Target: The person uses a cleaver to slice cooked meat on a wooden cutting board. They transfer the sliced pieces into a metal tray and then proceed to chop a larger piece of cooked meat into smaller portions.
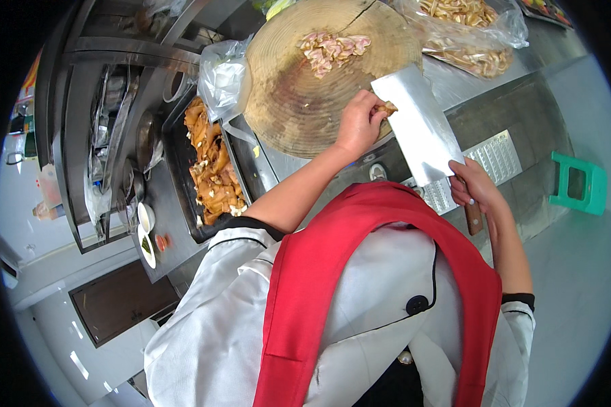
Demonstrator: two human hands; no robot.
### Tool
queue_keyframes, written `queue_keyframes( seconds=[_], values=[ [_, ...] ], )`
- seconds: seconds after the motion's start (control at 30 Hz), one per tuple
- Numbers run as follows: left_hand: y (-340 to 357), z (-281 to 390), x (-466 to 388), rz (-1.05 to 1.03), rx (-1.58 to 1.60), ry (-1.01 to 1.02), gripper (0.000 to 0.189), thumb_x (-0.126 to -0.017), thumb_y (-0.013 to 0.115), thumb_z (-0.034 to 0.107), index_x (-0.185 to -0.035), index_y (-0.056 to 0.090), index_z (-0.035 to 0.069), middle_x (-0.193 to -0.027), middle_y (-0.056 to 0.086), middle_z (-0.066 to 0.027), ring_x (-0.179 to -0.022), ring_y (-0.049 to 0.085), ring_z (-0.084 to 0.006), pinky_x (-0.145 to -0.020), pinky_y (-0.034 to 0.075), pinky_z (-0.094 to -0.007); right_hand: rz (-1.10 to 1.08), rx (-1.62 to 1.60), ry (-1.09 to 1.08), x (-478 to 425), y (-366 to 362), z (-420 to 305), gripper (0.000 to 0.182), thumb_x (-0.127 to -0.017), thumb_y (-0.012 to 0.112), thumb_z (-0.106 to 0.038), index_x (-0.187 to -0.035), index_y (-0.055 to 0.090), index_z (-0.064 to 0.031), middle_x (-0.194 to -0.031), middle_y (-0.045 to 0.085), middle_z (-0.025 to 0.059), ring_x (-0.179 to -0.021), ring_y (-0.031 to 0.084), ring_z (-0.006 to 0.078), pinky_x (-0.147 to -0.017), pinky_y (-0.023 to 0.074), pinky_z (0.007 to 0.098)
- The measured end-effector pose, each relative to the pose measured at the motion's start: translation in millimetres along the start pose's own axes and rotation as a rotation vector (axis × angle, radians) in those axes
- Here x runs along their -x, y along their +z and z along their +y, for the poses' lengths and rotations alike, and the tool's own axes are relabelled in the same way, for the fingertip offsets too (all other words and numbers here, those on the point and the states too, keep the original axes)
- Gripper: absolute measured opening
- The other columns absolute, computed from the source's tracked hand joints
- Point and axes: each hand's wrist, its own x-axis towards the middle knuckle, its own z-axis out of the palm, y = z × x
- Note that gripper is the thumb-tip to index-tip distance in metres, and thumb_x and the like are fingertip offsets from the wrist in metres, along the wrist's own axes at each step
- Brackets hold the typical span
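My right hand (471, 185) grips a broad cleaver (420, 127) by its brown wooden handle. The blade slants up and left, past the near right edge of a round wooden chopping block (285, 96). Between its thumb and fingers my left hand (361, 119) holds a small brown piece of meat (387, 108) against or close beside the blade; whether they touch I cannot tell. Thin pinkish meat slices (331, 50) lie in a pile on the far part of the block.
Left of the block stand a plastic-wrapped container (224, 81) and a black tray (170, 168) of brown cooked meat (211, 173). Bagged slices (458, 30) lie at the upper right. White bowls (146, 219) sit at lower left. A green stool (585, 184) stands on the floor at right.
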Motion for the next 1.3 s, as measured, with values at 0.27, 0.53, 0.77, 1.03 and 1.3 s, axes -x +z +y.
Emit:
queue_keyframes(
  seconds=[0.27,0.53,0.77,1.03,1.3],
  values=[
    [-4.0,-5.8,-2.0,-0.006,-0.111,0.032,0.018,-0.075,0.072,0.003,-0.087,0.06,0.0,-0.086,0.057,-0.0169,-0.081,0.059,-0.0356,-0.072,0.048,-0.0431,0.004,0.045,0.019,-2.2,10.9,-4.5,0.016,-0.099,0.049,-0.021,-0.091,0.047,-0.0073,-0.055,0.041,-0.0017,-0.036,0.034,0.0084,-0.036,0.0303,0.0263],
    [-7.1,3.9,-3.1,-0.056,-0.166,0.004,0.02,-0.075,0.071,0.006,-0.09,0.059,0.0,-0.089,0.059,-0.0183,-0.085,0.059,-0.0384,-0.075,0.047,-0.0448,0.006,0.097,0.001,-19.8,20.4,-8.7,0.015,-0.1,0.049,-0.02,-0.091,0.047,-0.0074,-0.055,0.041,-0.0012,-0.037,0.035,0.0094,-0.037,0.0313,0.0267],
    [-23.3,5.7,2.0,-0.064,-0.121,-0.061,0.024,-0.078,0.068,0.006,-0.097,0.055,0.002,-0.078,0.06,-0.0128,-0.069,0.06,-0.0241,-0.065,0.049,-0.0353,0.027,0.08,0.003,-17.9,25.1,-9.8,0.011,-0.099,0.051,-0.021,-0.099,0.048,-0.0099,-0.053,0.04,-0.0022,-0.034,0.032,0.0084,-0.035,0.0282,0.0254],
    [-70.9,-42.0,-5.3,-0.092,-0.172,-0.209,0.026,-0.077,0.075,0.013,-0.097,0.063,0.002,-0.077,0.06,-0.0096,-0.066,0.057,-0.0176,-0.064,0.048,-0.031,-0.021,-0.193,-0.174,-12.0,19.7,-30.3,0.014,-0.1,0.051,-0.023,-0.094,0.048,-0.0105,-0.05,0.037,-0.002,-0.031,0.03,0.008,-0.032,0.0248,0.0237],
    [-67.2,-50.4,3.8,-0.025,-0.179,-0.22,0.022,-0.077,0.075,0.01,-0.093,0.063,0.002,-0.081,0.061,-0.0089,-0.066,0.058,-0.0152,-0.063,0.049,-0.0309,0.028,0.137,-0.087,-1.7,34.6,-39.2,0.013,-0.098,0.051,-0.022,-0.097,0.05,-0.0086,-0.052,0.04,-0.0019,-0.035,0.035,0.0082,-0.035,0.0292,0.0245]
  ],
)
